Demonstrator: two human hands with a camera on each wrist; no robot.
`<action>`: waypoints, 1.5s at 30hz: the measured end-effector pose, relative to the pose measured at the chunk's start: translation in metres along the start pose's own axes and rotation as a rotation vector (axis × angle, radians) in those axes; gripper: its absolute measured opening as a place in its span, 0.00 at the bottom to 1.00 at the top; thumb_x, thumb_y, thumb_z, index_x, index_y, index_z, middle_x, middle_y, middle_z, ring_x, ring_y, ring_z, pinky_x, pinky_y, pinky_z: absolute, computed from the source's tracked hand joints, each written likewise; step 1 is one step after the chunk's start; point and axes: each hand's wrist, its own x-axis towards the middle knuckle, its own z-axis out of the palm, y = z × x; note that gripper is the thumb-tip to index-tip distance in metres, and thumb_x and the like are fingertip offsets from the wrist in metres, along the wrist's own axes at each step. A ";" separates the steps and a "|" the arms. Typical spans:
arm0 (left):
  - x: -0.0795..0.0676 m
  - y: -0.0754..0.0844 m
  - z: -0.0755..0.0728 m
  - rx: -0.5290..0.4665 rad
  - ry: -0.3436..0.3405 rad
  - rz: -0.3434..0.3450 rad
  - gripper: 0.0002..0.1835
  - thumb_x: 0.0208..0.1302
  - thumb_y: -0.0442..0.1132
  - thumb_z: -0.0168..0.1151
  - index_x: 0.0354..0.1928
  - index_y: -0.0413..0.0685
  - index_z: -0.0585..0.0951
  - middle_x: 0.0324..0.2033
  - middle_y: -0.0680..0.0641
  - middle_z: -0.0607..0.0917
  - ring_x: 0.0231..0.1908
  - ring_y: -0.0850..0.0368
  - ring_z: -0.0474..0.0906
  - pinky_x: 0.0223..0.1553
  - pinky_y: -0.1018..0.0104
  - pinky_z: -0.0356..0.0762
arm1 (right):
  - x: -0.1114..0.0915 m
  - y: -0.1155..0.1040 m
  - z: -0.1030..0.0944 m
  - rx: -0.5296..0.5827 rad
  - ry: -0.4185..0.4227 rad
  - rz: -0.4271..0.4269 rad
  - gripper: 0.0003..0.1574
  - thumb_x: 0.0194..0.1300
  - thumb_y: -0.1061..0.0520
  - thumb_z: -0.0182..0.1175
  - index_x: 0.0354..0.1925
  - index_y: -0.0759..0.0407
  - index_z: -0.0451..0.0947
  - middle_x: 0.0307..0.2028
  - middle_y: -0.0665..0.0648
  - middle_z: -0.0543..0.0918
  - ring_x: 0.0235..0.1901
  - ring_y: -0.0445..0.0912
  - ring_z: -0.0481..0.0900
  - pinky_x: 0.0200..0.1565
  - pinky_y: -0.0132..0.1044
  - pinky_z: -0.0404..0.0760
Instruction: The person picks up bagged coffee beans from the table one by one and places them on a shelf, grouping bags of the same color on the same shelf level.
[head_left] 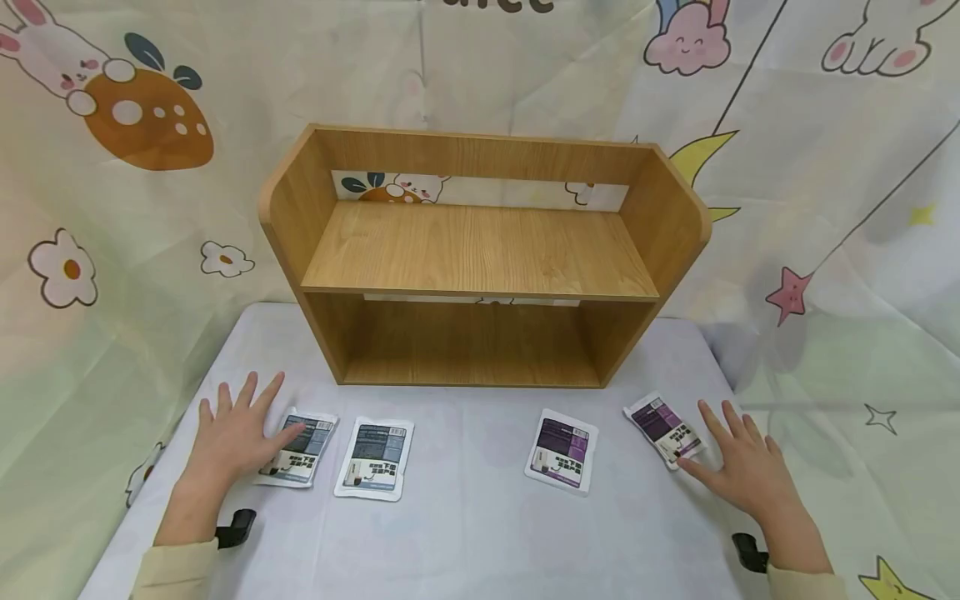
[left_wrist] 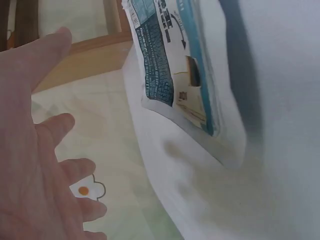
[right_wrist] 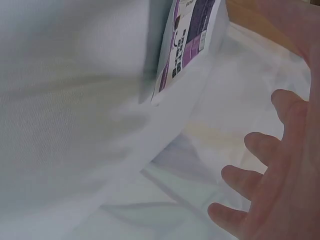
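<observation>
My left hand (head_left: 234,437) is spread with straight fingers at the left of the table, its thumb overlapping a blue-labelled white pouch (head_left: 303,450) in the head view. The left wrist view shows this pouch (left_wrist: 175,65) lying beyond the palm, with nothing between the fingers. Right of it lies a second blue-labelled pouch (head_left: 375,458). My right hand (head_left: 750,475) is also spread, its thumb tip right at the lower corner of a purple-labelled pouch (head_left: 664,427). In the right wrist view that pouch (right_wrist: 187,40) lies past the fingers. Another purple-labelled pouch (head_left: 562,452) lies nearer the middle.
A two-tier wooden shelf (head_left: 480,250) stands at the back of the white-covered table (head_left: 465,533), with both its boards bare. A cartoon-printed cloth (head_left: 135,317) hangs behind and around the table. Black wrist straps (head_left: 236,528) show at both wrists.
</observation>
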 end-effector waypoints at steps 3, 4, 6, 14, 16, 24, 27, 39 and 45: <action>0.003 -0.001 -0.003 -0.014 -0.003 0.017 0.52 0.58 0.71 0.55 0.76 0.51 0.51 0.68 0.24 0.52 0.63 0.14 0.40 0.57 0.23 0.31 | -0.001 0.000 0.002 0.004 0.005 -0.003 0.65 0.54 0.25 0.62 0.77 0.52 0.46 0.68 0.77 0.54 0.59 0.80 0.56 0.50 0.78 0.52; 0.004 -0.001 -0.004 -0.024 -0.001 0.027 0.52 0.59 0.71 0.55 0.76 0.51 0.50 0.69 0.24 0.52 0.63 0.14 0.40 0.57 0.23 0.32 | -0.002 0.000 0.002 0.007 0.006 -0.006 0.66 0.54 0.26 0.63 0.77 0.53 0.46 0.68 0.78 0.54 0.59 0.80 0.56 0.50 0.78 0.53; 0.005 -0.003 -0.009 -0.053 0.011 0.046 0.51 0.60 0.70 0.55 0.76 0.51 0.50 0.69 0.25 0.52 0.63 0.14 0.41 0.57 0.23 0.34 | -0.002 0.000 0.003 0.012 0.010 -0.012 0.66 0.54 0.27 0.64 0.77 0.53 0.46 0.67 0.79 0.55 0.58 0.81 0.57 0.49 0.78 0.55; 0.016 -0.006 -0.032 -0.201 0.084 0.121 0.47 0.64 0.62 0.57 0.77 0.49 0.50 0.70 0.27 0.53 0.64 0.19 0.49 0.58 0.27 0.48 | 0.002 -0.004 0.005 0.068 0.023 -0.045 0.62 0.56 0.37 0.68 0.76 0.56 0.47 0.65 0.81 0.57 0.58 0.79 0.60 0.49 0.75 0.60; 0.019 -0.005 -0.039 -0.254 0.089 0.128 0.47 0.65 0.60 0.58 0.77 0.50 0.49 0.71 0.29 0.52 0.66 0.24 0.49 0.58 0.28 0.50 | 0.003 -0.007 0.005 0.079 0.025 -0.054 0.61 0.57 0.38 0.68 0.75 0.58 0.49 0.65 0.81 0.58 0.58 0.78 0.61 0.50 0.73 0.62; 0.035 0.002 -0.069 -0.420 0.159 0.206 0.42 0.67 0.51 0.60 0.76 0.48 0.53 0.72 0.36 0.56 0.70 0.36 0.49 0.64 0.36 0.49 | 0.007 -0.014 0.005 0.125 0.039 -0.044 0.59 0.56 0.42 0.70 0.74 0.61 0.51 0.65 0.80 0.59 0.57 0.77 0.62 0.49 0.73 0.63; 0.043 0.006 -0.081 -0.423 0.162 0.212 0.42 0.67 0.52 0.60 0.76 0.47 0.52 0.72 0.36 0.55 0.70 0.36 0.49 0.64 0.37 0.49 | 0.009 -0.017 0.004 0.133 0.032 -0.039 0.55 0.58 0.43 0.69 0.72 0.64 0.55 0.64 0.79 0.61 0.57 0.77 0.63 0.49 0.72 0.64; 0.073 0.020 -0.122 -0.544 0.220 0.220 0.40 0.71 0.50 0.54 0.77 0.53 0.47 0.74 0.41 0.51 0.72 0.39 0.45 0.65 0.36 0.43 | 0.014 -0.042 0.002 0.205 -0.050 0.019 0.46 0.62 0.47 0.65 0.68 0.68 0.60 0.63 0.78 0.62 0.58 0.76 0.63 0.50 0.72 0.63; 0.081 0.029 -0.144 -0.705 0.256 0.271 0.35 0.73 0.46 0.50 0.77 0.57 0.50 0.73 0.42 0.54 0.70 0.34 0.49 0.65 0.37 0.44 | 0.012 -0.049 0.001 0.227 -0.020 -0.007 0.43 0.63 0.49 0.65 0.67 0.69 0.61 0.62 0.77 0.64 0.57 0.74 0.65 0.50 0.70 0.65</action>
